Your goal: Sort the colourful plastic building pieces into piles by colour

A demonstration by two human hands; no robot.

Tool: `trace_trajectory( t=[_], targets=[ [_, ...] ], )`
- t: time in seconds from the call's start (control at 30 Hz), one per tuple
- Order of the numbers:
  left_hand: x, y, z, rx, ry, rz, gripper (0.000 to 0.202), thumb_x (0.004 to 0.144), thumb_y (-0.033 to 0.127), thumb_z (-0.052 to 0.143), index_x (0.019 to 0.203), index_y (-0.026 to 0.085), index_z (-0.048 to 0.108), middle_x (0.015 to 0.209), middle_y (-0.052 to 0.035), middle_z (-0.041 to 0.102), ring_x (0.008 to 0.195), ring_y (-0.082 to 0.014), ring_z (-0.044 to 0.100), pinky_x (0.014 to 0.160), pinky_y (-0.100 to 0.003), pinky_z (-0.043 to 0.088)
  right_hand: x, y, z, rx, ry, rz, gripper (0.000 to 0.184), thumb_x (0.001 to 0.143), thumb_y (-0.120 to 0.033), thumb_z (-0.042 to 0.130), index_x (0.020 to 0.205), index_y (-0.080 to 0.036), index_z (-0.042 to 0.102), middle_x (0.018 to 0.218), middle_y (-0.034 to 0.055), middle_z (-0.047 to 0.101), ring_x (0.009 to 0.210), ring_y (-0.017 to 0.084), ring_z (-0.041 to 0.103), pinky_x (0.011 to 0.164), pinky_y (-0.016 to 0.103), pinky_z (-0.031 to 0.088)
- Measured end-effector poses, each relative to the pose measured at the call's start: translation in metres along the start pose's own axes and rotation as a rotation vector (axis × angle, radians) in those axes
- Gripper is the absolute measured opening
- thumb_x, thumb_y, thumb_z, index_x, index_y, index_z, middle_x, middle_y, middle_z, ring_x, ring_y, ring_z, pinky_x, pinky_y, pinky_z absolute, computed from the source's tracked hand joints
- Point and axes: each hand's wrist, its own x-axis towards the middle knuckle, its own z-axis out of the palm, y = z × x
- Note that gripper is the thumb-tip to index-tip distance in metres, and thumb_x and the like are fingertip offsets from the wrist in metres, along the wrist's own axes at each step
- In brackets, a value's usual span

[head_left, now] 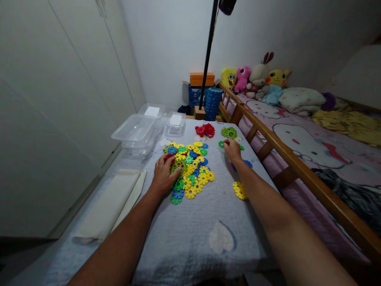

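Observation:
My left hand (pixel 164 174) rests on the left side of a pile of notched plastic discs (pixel 190 169) in yellow, blue and green. Its thumb and fingers are apart, around a lime-green piece (pixel 179 163) with a red piece (pixel 169 158) by the fingertips. At the right of the table, my right hand (pixel 232 150) is pinched at a green notched disc (pixel 221 144); the fingertips are partly hidden. Another bit of green (pixel 242 147) shows behind that hand. Blue discs (pixel 247 163) lie partly behind my right wrist, and yellow discs (pixel 239 190) lie beside the forearm.
Red pieces (pixel 205 130) and lime-green pieces (pixel 229 132) form groups at the table's far end. Clear plastic containers (pixel 135 129) stand at the back left, near folded cream cloth (pixel 110 202). A wooden bed rail (pixel 268 139) borders the right side. A black pole (pixel 207 55) rises behind.

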Motion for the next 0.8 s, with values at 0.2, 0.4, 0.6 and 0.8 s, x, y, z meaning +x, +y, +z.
trace_trajectory(
  t=[0.2, 0.4, 0.6, 0.8],
  targets=[
    [0.001, 0.001, -0.001, -0.011, 0.023, -0.01, 0.044, 0.091, 0.048, 0.059, 0.123, 0.019, 0.066, 0.143, -0.0151, 0.05, 0.14, -0.0334, 0.046, 0.123, -0.053, 0.034, 0.019, 0.033, -0.019, -0.065, 0.115, 0.143, 0.018, 0.078, -0.013, 0.054, 0.086, -0.022, 0.068, 0.081, 0.0058, 0.07, 0.079, 0.022, 0.061, 0.08, 0.036, 0.049],
    [0.002, 0.001, -0.004, -0.01, 0.067, -0.049, 0.042, 0.091, 0.047, 0.057, 0.122, 0.02, 0.067, 0.143, -0.0147, 0.051, 0.141, -0.0343, 0.045, 0.123, -0.055, 0.033, 0.019, 0.046, -0.022, -0.14, 0.073, 0.217, 0.017, 0.077, -0.007, 0.054, 0.082, -0.018, 0.067, 0.083, 0.0086, 0.069, 0.077, 0.02, 0.056, 0.075, 0.034, 0.039],
    [0.003, -0.002, -0.005, -0.03, 0.11, -0.084, 0.042, 0.091, 0.046, 0.056, 0.123, 0.021, 0.067, 0.144, -0.0149, 0.05, 0.141, -0.0347, 0.045, 0.123, -0.056, 0.033, 0.012, 0.043, -0.02, -0.149, 0.083, 0.196, 0.02, 0.079, -0.004, 0.051, 0.078, -0.017, 0.066, 0.083, 0.0116, 0.068, 0.08, 0.021, 0.053, 0.078, 0.036, 0.037],
    [0.005, -0.003, -0.004, -0.056, 0.118, -0.116, 0.044, 0.091, 0.049, 0.056, 0.122, 0.02, 0.068, 0.144, -0.0158, 0.051, 0.141, -0.0347, 0.046, 0.124, -0.056, 0.032, 0.001, 0.014, -0.014, -0.117, 0.053, 0.087, 0.019, 0.079, -0.009, 0.052, 0.08, -0.017, 0.069, 0.09, 0.0114, 0.07, 0.089, 0.022, 0.058, 0.085, 0.034, 0.044]
  ],
)
